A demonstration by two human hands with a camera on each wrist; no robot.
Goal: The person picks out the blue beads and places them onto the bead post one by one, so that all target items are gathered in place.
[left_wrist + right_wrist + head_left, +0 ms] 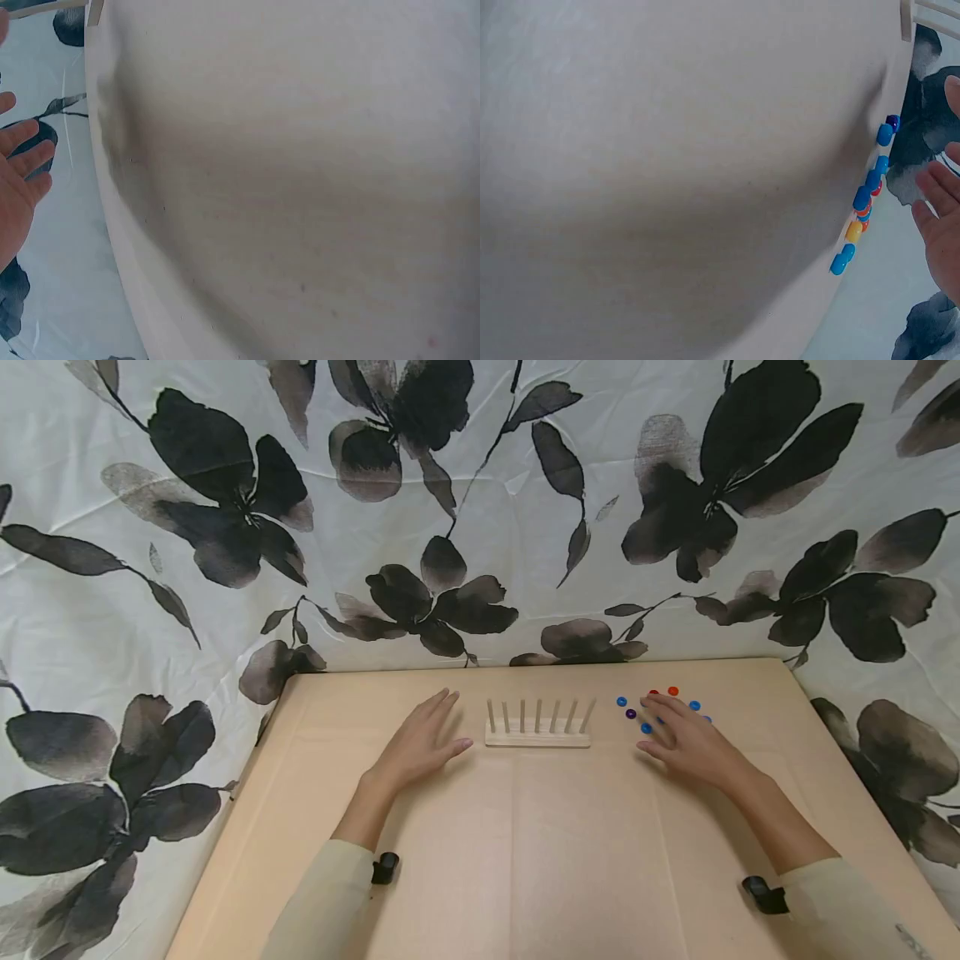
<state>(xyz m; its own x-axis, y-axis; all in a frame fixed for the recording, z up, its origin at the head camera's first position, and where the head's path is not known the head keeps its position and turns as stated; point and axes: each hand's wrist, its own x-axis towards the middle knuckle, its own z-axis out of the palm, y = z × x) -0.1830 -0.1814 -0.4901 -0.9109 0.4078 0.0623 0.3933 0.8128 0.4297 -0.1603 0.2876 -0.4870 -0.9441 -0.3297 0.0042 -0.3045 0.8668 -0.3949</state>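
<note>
A wooden rack (537,740) with several upright pegs stands near the back of the table. Left of it, my left hand (416,745) is held with fingers extended and nothing in them; the left wrist view shows part of this hand (16,184). My right hand (697,745) hovers over a group of small beads, its fingers loosely extended and partly hiding them. Among the beads are a blue one (622,702), a purple one (631,714) and a red one (672,691). In the right wrist view a yellow bead (853,232) lies among them, apart from the hand (941,217).
The light wooden table (517,843) ends just behind the rack and beads. Beyond its back and side edges hangs or lies a white cloth (540,535) with dark flowers. Both sleeved forearms reach in from the front, each with a small black device at the wrist.
</note>
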